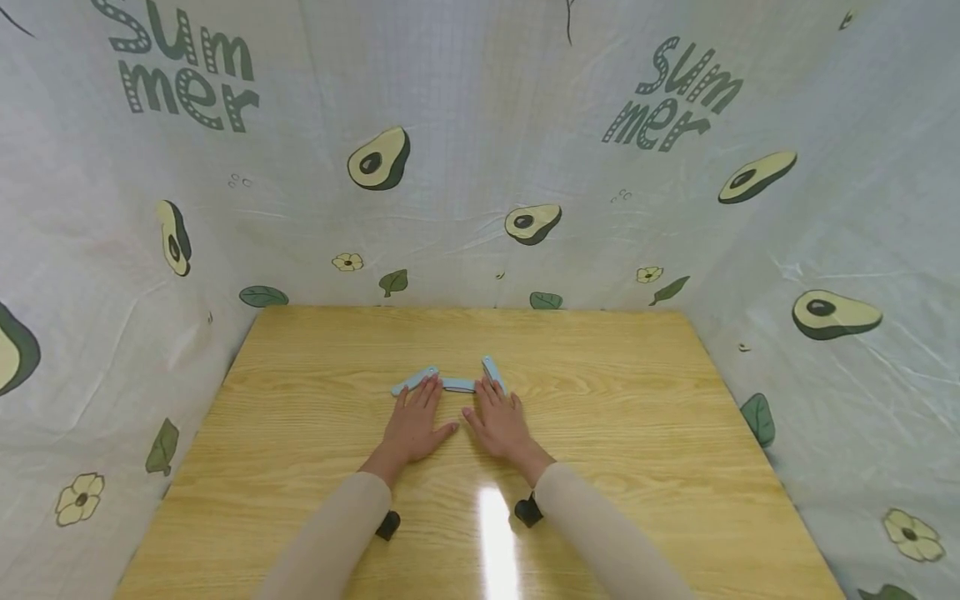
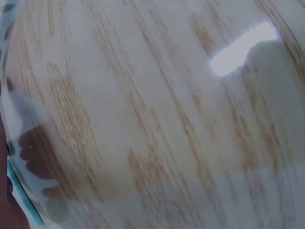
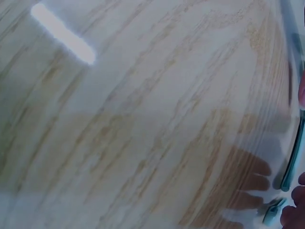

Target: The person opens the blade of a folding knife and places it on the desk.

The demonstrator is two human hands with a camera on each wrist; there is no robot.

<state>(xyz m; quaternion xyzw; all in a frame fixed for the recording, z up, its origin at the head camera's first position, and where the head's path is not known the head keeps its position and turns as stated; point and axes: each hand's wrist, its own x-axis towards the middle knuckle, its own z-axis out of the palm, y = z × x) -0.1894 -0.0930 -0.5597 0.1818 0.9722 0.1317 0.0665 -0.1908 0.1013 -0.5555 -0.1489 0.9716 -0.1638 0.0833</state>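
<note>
The left hand [image 1: 415, 425] and the right hand [image 1: 500, 422] lay released, fingers stretched forward, grasping nothing. Light-blue strips lay at their fingertips: the left strip [image 1: 409, 384] slanted outward from the left fingers, the middle strip [image 1: 459, 385] spanned the gap between both hands, and the right strip [image 1: 491, 367] pointed away past the right fingers. Wooden tabletop [image 1: 600, 400] stretched sideways and beyond them, its far edge meeting printed cloth [image 1: 450, 92].

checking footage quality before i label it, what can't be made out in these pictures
- Head: parts of the strips, behind fingers
- Head: any fine markings there, too small
- Left wrist: left grip, mostly cut off by left edge
- Right wrist: right grip, mostly cut off by right edge
</note>
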